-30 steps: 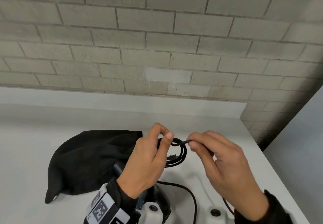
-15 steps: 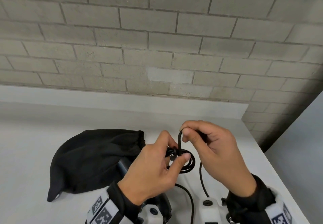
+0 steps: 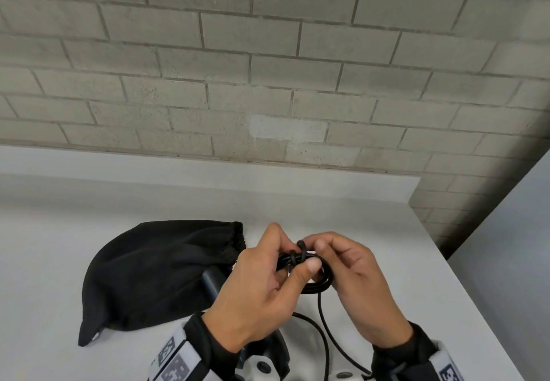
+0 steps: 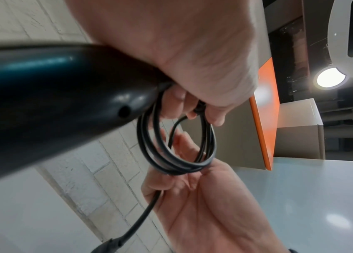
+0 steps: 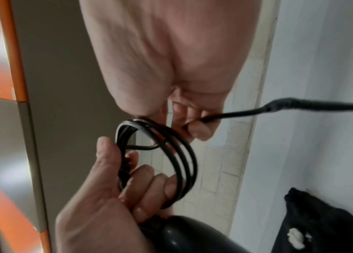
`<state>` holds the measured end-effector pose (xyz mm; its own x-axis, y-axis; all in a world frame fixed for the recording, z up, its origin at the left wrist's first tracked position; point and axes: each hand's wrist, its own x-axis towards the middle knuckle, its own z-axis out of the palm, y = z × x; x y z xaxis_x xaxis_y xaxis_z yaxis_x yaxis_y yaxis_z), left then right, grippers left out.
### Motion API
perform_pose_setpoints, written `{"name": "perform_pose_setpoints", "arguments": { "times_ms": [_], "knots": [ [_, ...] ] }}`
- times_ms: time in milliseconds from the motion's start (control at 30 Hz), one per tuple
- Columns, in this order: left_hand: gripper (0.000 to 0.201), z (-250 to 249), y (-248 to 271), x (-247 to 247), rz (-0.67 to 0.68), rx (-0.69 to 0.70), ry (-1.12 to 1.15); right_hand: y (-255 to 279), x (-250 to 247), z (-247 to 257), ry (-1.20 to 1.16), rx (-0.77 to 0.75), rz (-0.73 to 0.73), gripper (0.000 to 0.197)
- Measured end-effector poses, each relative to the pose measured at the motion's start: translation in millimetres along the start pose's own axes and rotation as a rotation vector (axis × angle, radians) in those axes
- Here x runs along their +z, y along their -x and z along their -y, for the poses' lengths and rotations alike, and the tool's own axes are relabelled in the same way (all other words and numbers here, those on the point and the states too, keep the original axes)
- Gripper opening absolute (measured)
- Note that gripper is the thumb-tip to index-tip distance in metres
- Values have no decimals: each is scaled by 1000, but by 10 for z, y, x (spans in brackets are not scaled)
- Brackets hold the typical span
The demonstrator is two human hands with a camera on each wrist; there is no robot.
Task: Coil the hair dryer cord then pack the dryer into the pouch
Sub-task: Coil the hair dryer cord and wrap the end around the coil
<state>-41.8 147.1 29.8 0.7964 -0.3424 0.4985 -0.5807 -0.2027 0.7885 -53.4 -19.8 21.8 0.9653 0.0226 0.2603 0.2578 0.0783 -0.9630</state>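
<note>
My left hand point(image 3: 268, 279) grips a small coil of black cord point(image 3: 315, 276), thumb over the loops, above the white table point(image 3: 59, 261). My right hand point(image 3: 351, 279) pinches the cord's loose run and lays it across the coil. In the left wrist view the coil point(image 4: 177, 145) hangs under the dark handle of the hair dryer point(image 4: 47, 102), which sits under that palm. In the right wrist view the coil point(image 5: 166, 157) lies between both hands, and the right fingers point(image 5: 197, 131) pinch the cord. The black pouch point(image 3: 160, 273) lies flat to the left with its drawstring mouth toward my hands.
A brick wall point(image 3: 268, 68) rises behind the table's raised back ledge point(image 3: 208, 178). The table's right edge point(image 3: 476, 306) drops off near my right hand. Slack cord point(image 3: 324, 330) hangs down toward my body. White camera mounts point(image 3: 262, 365) show at the bottom.
My right hand has brought the cord's loose run over and down across the coil, closing in on my left hand. The left hand kept its grip on the coil.
</note>
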Motion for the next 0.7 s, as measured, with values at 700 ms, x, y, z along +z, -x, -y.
{"name": "perform_pose_setpoints", "arguments": {
  "times_ms": [700],
  "knots": [
    [62,50,-145,14,-199,-96,-40,151,191,-153,759,-526,-337,23]
  ]
}}
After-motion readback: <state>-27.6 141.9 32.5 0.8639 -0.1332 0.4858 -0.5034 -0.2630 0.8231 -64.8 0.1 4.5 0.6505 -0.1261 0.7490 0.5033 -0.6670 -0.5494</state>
